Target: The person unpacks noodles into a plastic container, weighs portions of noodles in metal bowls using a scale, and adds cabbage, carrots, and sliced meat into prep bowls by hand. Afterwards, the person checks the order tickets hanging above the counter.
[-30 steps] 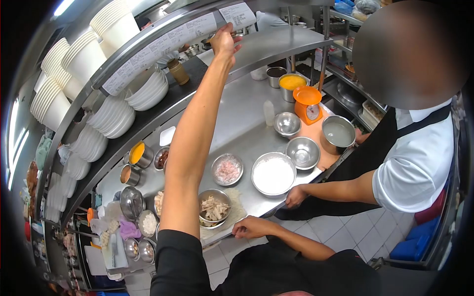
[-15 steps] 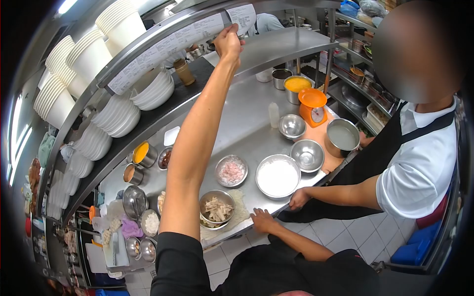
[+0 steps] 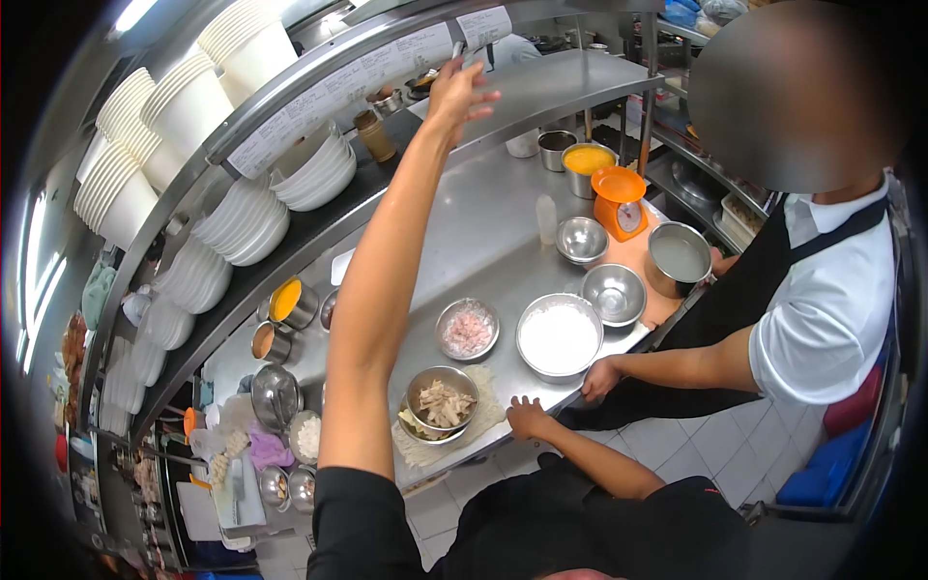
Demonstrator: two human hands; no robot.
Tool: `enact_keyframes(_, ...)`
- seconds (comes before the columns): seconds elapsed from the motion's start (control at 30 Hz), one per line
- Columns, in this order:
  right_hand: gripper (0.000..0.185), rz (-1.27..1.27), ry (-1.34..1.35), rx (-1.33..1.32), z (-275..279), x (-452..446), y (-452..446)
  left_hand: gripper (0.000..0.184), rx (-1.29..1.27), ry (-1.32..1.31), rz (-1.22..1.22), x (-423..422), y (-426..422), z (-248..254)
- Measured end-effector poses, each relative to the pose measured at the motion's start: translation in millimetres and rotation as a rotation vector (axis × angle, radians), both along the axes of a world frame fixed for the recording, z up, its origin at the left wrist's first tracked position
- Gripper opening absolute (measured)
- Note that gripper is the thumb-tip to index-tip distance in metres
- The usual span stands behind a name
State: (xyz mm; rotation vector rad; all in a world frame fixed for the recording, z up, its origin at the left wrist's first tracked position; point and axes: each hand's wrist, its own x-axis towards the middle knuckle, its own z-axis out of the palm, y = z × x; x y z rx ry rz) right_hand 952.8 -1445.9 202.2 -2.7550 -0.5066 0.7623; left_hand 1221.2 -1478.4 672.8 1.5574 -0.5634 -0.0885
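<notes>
My left hand (image 3: 460, 94) is raised to the metal ticket rail (image 3: 333, 85), its fingers apart. Its fingertips are beside the short paper slip (image 3: 484, 26) at the rail's right end; a longer row of printed slips (image 3: 372, 72) hangs to the left. My right hand (image 3: 528, 419) rests at the worktable's front edge, fingers spread on the steel and holding nothing. Nearby, a steel bowl of pale shredded food (image 3: 445, 400) sits on another bowl over a cloth (image 3: 491, 387). Beyond are a bowl of pink pieces (image 3: 468, 330) and a basin of white powder (image 3: 559, 335).
A co-worker in a black apron stands at the right, one hand (image 3: 601, 378) at the table edge. Near them are an orange scale (image 3: 620, 202), empty steel bowls (image 3: 615, 295) and a pot (image 3: 678, 257). Stacked white bowls (image 3: 314, 174) line the shelf at left.
My left hand's fingers have loosened and spread near the short slip, which stays on the rail. My right hand's fingers have drawn in slightly. The whole view has shifted a little.
</notes>
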Motion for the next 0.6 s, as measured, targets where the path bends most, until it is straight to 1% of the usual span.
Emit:
enact_keyframes(0.03, 0.048, -0.012, -0.036, -0.016, -4.4, 0.4, 1.8, 0.073, 0.038, 0.019, -0.026, -10.0, 10.8, -3.3)
enact_keyframes(0.1, 0.046, -0.043, -0.052, 0.029, -8.0, -4.9, 2.0, 0.071, 0.078, 0.008, -0.121, -43.0, 40.1, -13.9)
enact_keyframes(0.13, 0.045, -0.061, -0.078, 0.073, -7.6, -6.9, 0.3, 0.068, 0.125, -0.008, -0.232, -63.3, 61.4, -21.2)
enact_keyframes(0.17, 0.048, -0.051, -0.120, 0.025, -5.9, -10.6, 1.1, 0.065, 0.173, -0.025, -0.337, -87.3, 87.4, -29.9)
enact_keyframes(0.2, 0.048, -0.051, -0.120, 0.020, -4.1, -13.6, 1.6, 0.063, 0.266, -0.078, -0.404, -116.9, 115.2, -39.0)
enact_keyframes(0.23, 0.040, -0.039, -0.116, 0.034, -2.3, -16.5, 1.7, 0.061, 0.361, -0.135, -0.469, -149.2, 144.5, -50.2)
enact_keyframes(0.27, 0.033, -0.029, -0.115, 0.052, 0.7, -20.2, 4.2, 0.060, 0.308, -0.064, -0.585, -178.5, 174.8, -68.9)
enact_keyframes(0.3, 0.022, -0.068, -0.151, 0.167, 17.1, -29.9, 7.0, 0.063, 0.387, -0.085, -0.582, -203.6, 211.5, -95.5)
enact_keyframes(0.33, 0.022, -0.072, -0.165, 0.167, 33.5, -39.5, 9.1, 0.065, 0.347, -0.018, -0.553, -231.4, 246.3, -134.4)
enact_keyframes(0.37, 0.025, -0.110, -0.064, 0.252, 46.3, -51.5, 16.2, 0.067, 0.304, 0.047, -0.523, -259.0, 281.0, -173.1)
enact_keyframes(0.4, 0.029, -0.148, 0.044, 0.341, 49.7, -62.1, 25.7, 0.067, 0.276, 0.268, -0.547, -291.8, 307.0, -187.2)
enact_keyframes(0.43, 0.029, -0.156, 0.036, 0.345, 43.6, -67.1, 32.0, 0.069, 0.188, 0.357, -0.451, -325.7, 329.4, -219.0)
enact_keyframes(0.47, 0.034, -0.013, 0.184, 0.437, 35.1, -72.0, 37.6, 0.066, 0.055, 0.524, -0.364, -356.8, 351.3, -259.0)
enact_keyframes(0.5, 0.039, 0.131, 0.334, 0.524, 20.8, -78.2, 43.4, 0.064, -0.082, 0.693, -0.275, -386.1, 368.9, -302.3)
enact_keyframes(0.53, 0.039, 0.120, 0.339, 0.519, -2.7, -85.7, 52.0, 0.066, -0.174, 0.796, -0.094, -415.9, 378.0, -343.9)
enact_keyframes(0.57, 0.044, 0.225, 0.310, 0.454, -35.9, -92.2, 62.6, 0.067, -0.266, 0.896, 0.094, -446.5, 379.7, -384.7)
enact_keyframes(0.6, 0.050, 0.334, 0.282, 0.390, -68.8, -97.5, 72.2, 0.067, -0.271, 0.906, 0.092, -477.0, 396.9, -396.2)
